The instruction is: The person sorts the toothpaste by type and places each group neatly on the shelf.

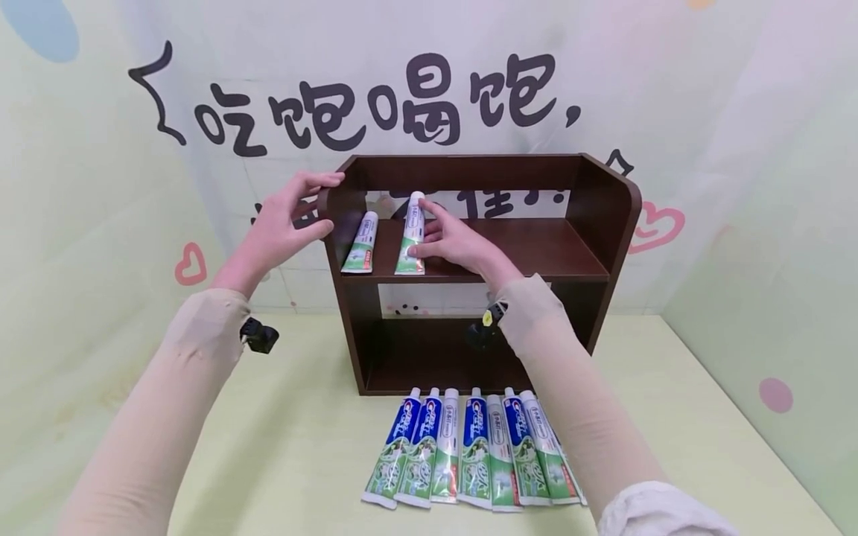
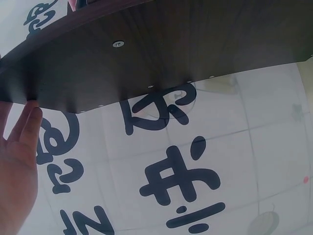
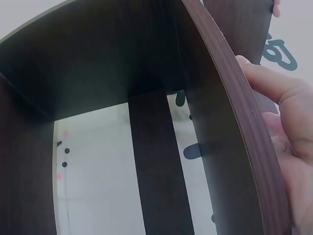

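Observation:
On the upper level of a dark brown two-tier shelf (image 1: 523,249), a white and green toothpaste tube (image 1: 406,246) stands cap up, leaning back. My right hand (image 1: 459,242) holds it, with the index finger at the cap and the thumb across the lower front. In the right wrist view the right hand (image 3: 296,122) shows beyond the shelf board, and the tube is hidden. A similar toothpaste tube (image 1: 363,242) leans by the left side panel. My left hand (image 1: 278,223) rests on that panel's upper corner, fingers extended. Its fingertips touch the panel (image 2: 146,58) in the left wrist view.
Several toothpaste tubes, blue-green ones (image 1: 476,447) and white-green ones (image 1: 445,447), lie in a row on the pale table (image 1: 288,432) before the shelf. My right forearm covers part of the row. A printed wall cloth (image 1: 268,59) hangs behind.

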A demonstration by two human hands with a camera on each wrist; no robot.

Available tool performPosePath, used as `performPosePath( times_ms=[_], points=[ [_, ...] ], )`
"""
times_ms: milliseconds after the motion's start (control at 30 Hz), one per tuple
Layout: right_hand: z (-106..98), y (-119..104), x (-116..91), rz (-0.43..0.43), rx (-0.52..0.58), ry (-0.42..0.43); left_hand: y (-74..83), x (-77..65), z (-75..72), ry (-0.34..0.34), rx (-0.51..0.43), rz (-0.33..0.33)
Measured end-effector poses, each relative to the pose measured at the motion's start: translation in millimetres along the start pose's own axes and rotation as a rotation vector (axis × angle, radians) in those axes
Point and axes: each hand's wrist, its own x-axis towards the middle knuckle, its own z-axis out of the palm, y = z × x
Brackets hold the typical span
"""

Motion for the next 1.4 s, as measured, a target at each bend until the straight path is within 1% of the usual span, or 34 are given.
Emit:
performPosePath(
  times_ms=[100,233,400,567,667,800,1033,1400],
  points=[
    [-3.5,-1.4,-1.1,0.001,-0.039,-0.017,1.4,0.8,-0.4,0.0,-0.006,0.001],
    [-7.9,-0.6,-4.2,0.011,-0.06,-0.041,2.8,1.9,0.7,-0.011,-0.009,-0.004],
    [-9.9,-0.9,-7.3,0.023,-0.095,-0.045,2.4,3.0,1.8,-0.013,-0.003,-0.001],
    [-11.5,-0.7,-8.6,0.042,-0.136,-0.063,8.6,1.3,3.6,-0.026,0.003,-0.001],
    [-11.5,-0.7,-8.3,0.042,-0.151,-0.07,11.5,-0.2,3.8,-0.021,0.002,-0.002],
    [-11.1,-0.9,-5.9,0.038,-0.165,-0.071,9.0,-0.1,2.7,-0.007,0.0,0.0],
    [-11.5,-0.9,-4.0,0.035,-0.174,-0.072,-0.1,3.1,1.8,-0.009,-0.007,0.007],
    [-9.3,-1.9,-4.1,0.025,-0.17,-0.076,1.2,0.9,0.2,-0.006,-0.009,0.004]
  ],
)
